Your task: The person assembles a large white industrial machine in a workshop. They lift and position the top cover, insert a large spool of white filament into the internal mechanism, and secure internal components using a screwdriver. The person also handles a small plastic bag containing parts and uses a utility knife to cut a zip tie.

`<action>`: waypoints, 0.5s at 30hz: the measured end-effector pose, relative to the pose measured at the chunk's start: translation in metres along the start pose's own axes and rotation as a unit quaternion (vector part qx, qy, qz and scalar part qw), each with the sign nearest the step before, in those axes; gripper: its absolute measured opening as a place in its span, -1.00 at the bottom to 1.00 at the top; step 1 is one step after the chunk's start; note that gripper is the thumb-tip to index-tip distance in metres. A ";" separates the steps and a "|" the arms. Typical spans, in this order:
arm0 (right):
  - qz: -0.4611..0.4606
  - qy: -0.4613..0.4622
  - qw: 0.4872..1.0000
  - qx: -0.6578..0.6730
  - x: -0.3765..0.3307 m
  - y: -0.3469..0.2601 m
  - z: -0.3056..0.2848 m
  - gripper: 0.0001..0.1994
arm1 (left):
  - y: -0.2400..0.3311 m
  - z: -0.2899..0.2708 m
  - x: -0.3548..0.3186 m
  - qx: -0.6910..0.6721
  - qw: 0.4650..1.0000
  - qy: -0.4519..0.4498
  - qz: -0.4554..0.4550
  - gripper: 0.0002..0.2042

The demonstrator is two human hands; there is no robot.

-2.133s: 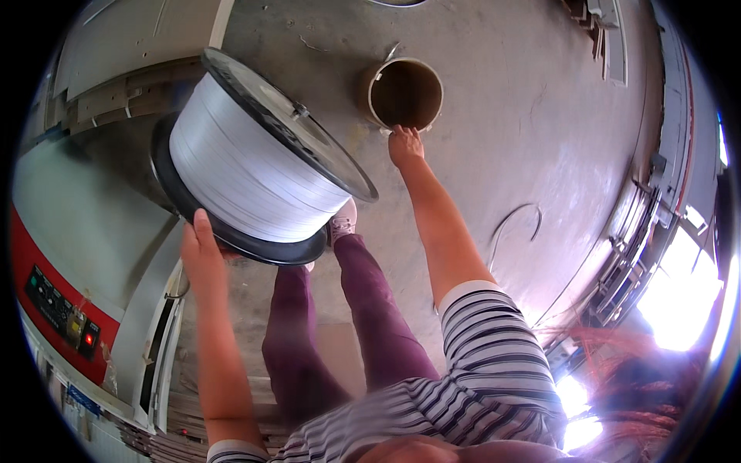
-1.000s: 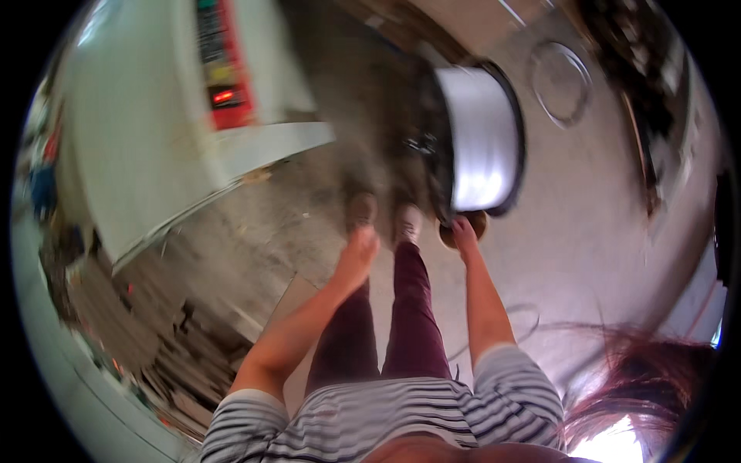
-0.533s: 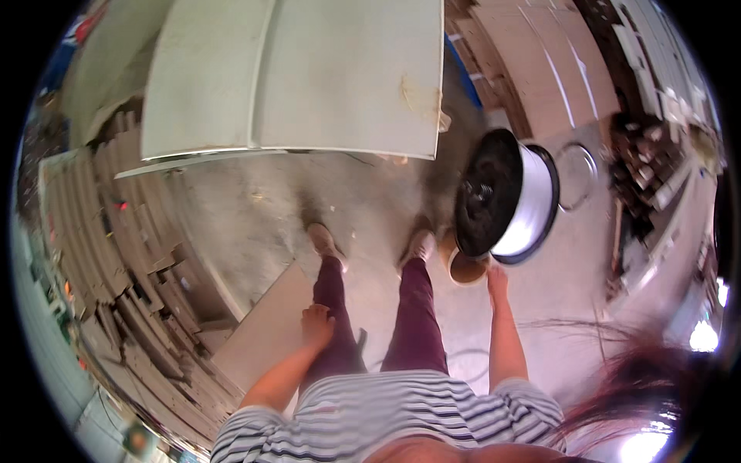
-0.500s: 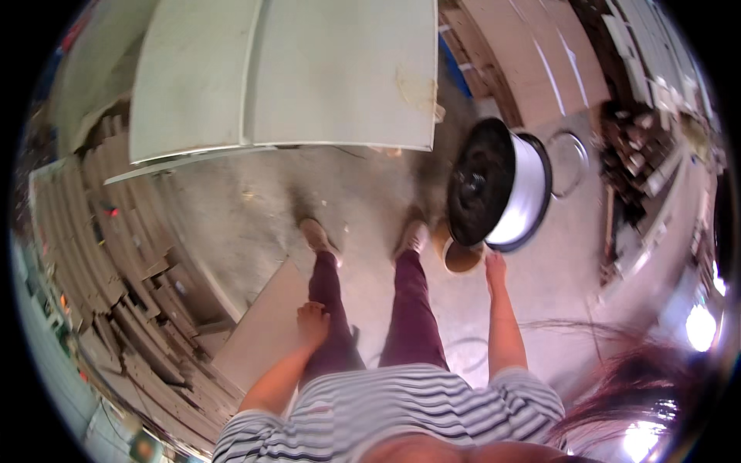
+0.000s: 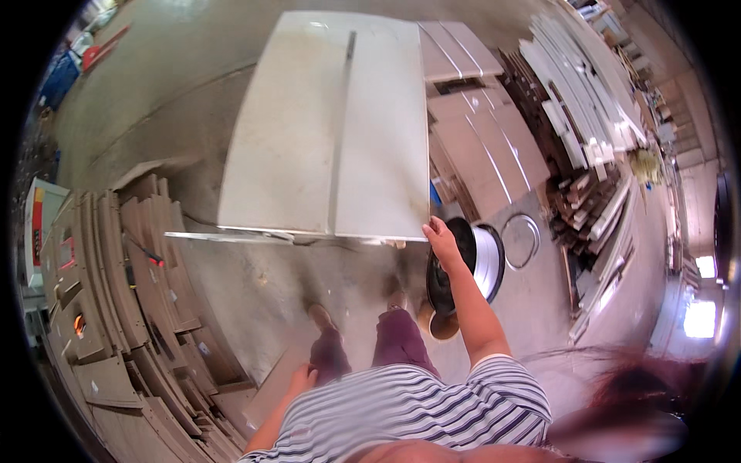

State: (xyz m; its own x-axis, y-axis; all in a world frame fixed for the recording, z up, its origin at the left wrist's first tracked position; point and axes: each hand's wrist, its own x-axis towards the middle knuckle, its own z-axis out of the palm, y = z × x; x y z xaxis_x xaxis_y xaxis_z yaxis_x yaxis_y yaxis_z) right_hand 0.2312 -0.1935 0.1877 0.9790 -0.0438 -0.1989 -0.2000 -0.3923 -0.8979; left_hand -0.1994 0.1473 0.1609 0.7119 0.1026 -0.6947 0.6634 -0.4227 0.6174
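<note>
My right hand (image 5: 441, 239) is at the near right corner of a large white-topped worktable (image 5: 285, 147), its thumb and bent fingers closed on the edge there. A dark slot runs lengthwise through the tabletop. My left hand (image 5: 302, 378) hangs low beside my left thigh, holding nothing, with its fingers loosely apart. Just beyond my right forearm stands a black-flanged spool (image 5: 488, 261) wound with white material, partly hidden by the arm. At its foot sits a brown cardboard tube or roll (image 5: 443, 327).
Long brown cardboard sheets (image 5: 147, 270) are stacked at the left. Strapped flat cardboard bundles (image 5: 494, 147) lie right of the table. A metal ring (image 5: 522, 241) rests on the floor beside the spool. White strips (image 5: 579, 85) and scrap lengths (image 5: 594, 204) lie farther right.
My right hand has risen from beside the spool to the table's corner. My left hand has dropped back along my thigh. The view has tilted up, showing more of the table and floor beyond.
</note>
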 end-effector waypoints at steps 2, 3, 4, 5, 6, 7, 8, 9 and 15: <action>0.000 -0.037 0.993 -0.108 0.031 -0.020 0.000 -0.52 | -0.037 0.003 0.015 -0.028 0.999 0.024 -0.011 -0.65; 0.004 -0.045 0.983 -0.177 0.042 -0.025 0.004 -0.52 | -0.052 0.003 0.017 -0.054 0.998 0.038 -0.020 -0.64; 0.002 -0.056 0.968 -0.246 0.051 -0.027 0.007 -0.51 | -0.073 0.006 0.021 -0.084 0.994 0.057 -0.031 -0.62; 0.047 -0.095 0.977 -0.188 0.062 -0.019 0.003 -0.53 | -0.062 -0.002 0.028 -0.102 0.991 0.044 -0.076 -0.59; 0.093 -0.139 0.977 -0.130 0.071 -0.011 0.002 -0.55 | -0.053 -0.010 0.034 -0.117 0.985 0.034 -0.122 -0.56; 0.108 -0.149 0.981 -0.064 0.074 -0.007 -0.008 -0.55 | 0.021 -0.035 0.027 -0.059 0.993 0.042 -0.090 -0.57; 0.122 -0.166 0.979 0.006 0.077 -0.014 -0.009 -0.54 | 0.066 -0.051 0.019 0.002 0.996 0.059 -0.063 -0.57; 0.140 -0.203 0.969 0.018 0.075 -0.039 0.005 -0.53 | 0.060 -0.040 0.016 -0.024 0.986 0.160 -0.038 -0.63; 0.219 -0.319 0.919 -0.070 0.099 -0.070 0.006 -0.57 | 0.130 -0.039 0.097 -0.290 0.917 0.273 -0.023 -0.60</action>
State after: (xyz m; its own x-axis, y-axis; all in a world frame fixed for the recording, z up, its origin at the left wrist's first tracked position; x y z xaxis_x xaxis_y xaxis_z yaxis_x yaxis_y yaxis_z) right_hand 0.3420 -0.1645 0.2287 0.5742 0.3048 -0.7599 -0.5195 -0.5817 -0.6259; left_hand -0.0351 0.1375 0.1888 0.5843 0.6109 -0.5341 0.5940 0.1264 0.7944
